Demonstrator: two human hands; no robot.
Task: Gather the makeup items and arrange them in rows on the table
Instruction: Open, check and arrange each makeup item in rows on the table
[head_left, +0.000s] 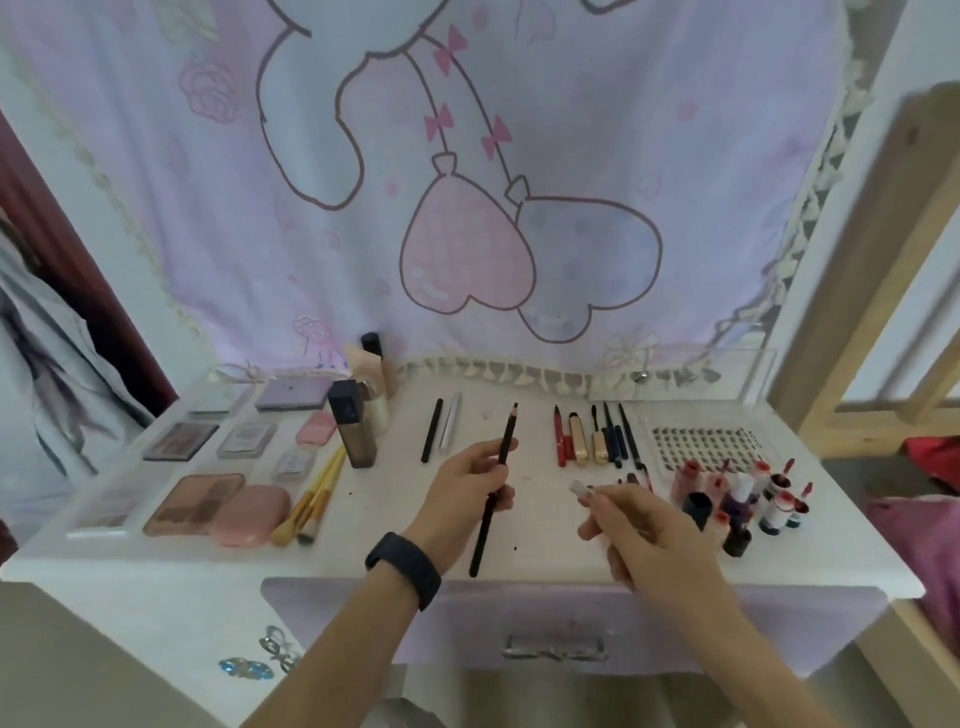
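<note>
My left hand (465, 486) grips a long black pencil (506, 434) above the middle of the white table (363, 551); the pencil slants from the table's front edge up and away. To its right, my right hand (641, 530) pinches a small pale cap-like piece (579, 488). Beyond the hands lie a black pen and a silver pen (440, 430) side by side, and a row of red, gold and dark pencils and tubes (592, 436).
Palettes and compacts (195, 506) lie in rows at the left, with yellow-handled brushes (317, 493) and tall bottles (356, 431) beside them. Small bottles and lip tints (743, 499) cluster at the right, behind them a tray of lashes (704, 441). A curtain hangs behind.
</note>
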